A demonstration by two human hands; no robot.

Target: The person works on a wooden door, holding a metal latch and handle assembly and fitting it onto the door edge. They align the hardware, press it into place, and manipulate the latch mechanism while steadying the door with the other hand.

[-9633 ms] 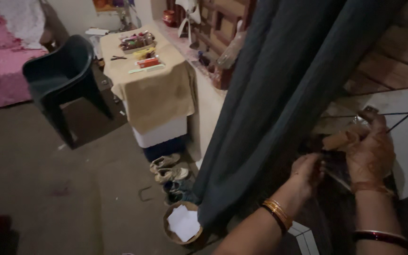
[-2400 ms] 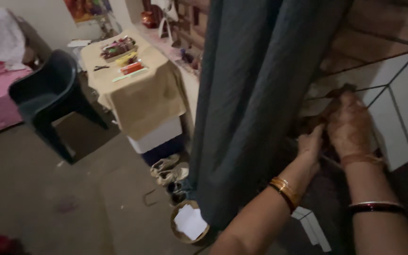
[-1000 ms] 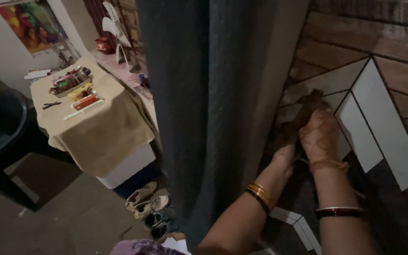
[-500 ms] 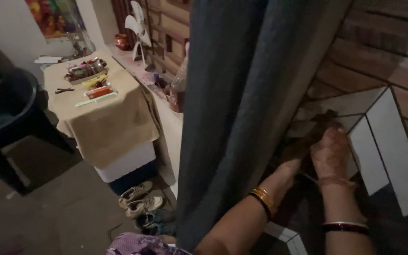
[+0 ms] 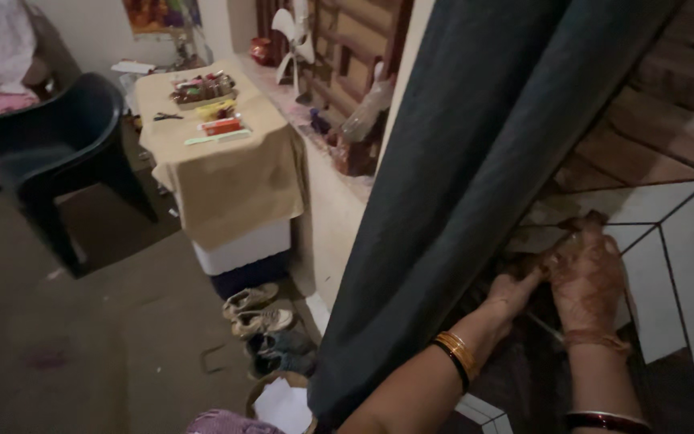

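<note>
My right hand [image 5: 588, 277], patterned with henna, rests palm-down with bent fingers against the white-tiled wall [image 5: 684, 265] behind a dark grey curtain [image 5: 459, 201]. My left hand [image 5: 514, 291] reaches in from the curtain's edge and meets the right hand's fingers over a small brownish thing [image 5: 528, 261] that I cannot make out. A thin rod or wire [image 5: 544, 325] runs below the hands. Gold and dark bangles sit on the left wrist [image 5: 455, 354]; a dark red bangle is on the right forearm [image 5: 604, 419]. What either hand grips is hidden.
A low table under a tan cloth [image 5: 218, 161] carries small items. A dark plastic chair [image 5: 58, 153] stands left of it. Shoes [image 5: 263, 317] and a round basket [image 5: 279, 402] lie on the floor by the curtain. A ledge holds a bottle [image 5: 363, 112] and a small fan [image 5: 295, 32].
The two hands stay together at the same spot on the tiled wall. My view has swung a little, so the table and chair show more fully.
</note>
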